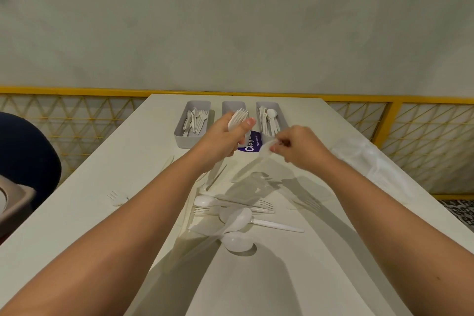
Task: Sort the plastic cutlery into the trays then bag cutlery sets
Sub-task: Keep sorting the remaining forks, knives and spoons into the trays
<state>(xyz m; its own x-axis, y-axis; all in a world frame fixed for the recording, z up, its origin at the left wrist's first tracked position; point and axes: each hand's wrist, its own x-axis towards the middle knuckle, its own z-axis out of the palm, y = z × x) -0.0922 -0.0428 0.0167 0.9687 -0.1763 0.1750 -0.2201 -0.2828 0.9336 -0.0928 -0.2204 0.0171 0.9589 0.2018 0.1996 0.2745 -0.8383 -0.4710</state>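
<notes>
Judging by its look, the plastic cutlery is very light, thin and fairly stiff, with smooth glossy handles that could slip or flick away under a careless pinch; the tines and necks seem the weakest parts, so the handle, near its middle, is the sensible place to hold. The left hand (225,136) is curled closed around a bunch of forks (238,117), fingers wrapped on the handles and thumb pressed across the front, with the tines fanning out beyond the fingertips, over the middle tray (232,106). The right hand (295,146) has thumb and forefinger pinched together on a pale, half-clear piece (265,150) that hangs just below its fingertips; whether it is a utensil or a bit of wrapping I cannot tell, and the other fingers are folded in. Beyond the left knuckles sits the left tray (179,133), stocked with what look like forks, and just past the right fingertips the right tray (278,105) holds spoons. Nearer the wrists than the fingers, loose spoons and forks (238,215) lie crossed on the table (102,226), one stray fork (116,197) outside the left forearm, and a heap of clear bags (359,154) outside the right wrist. Sorting appears part done; bagging has not begun.
</notes>
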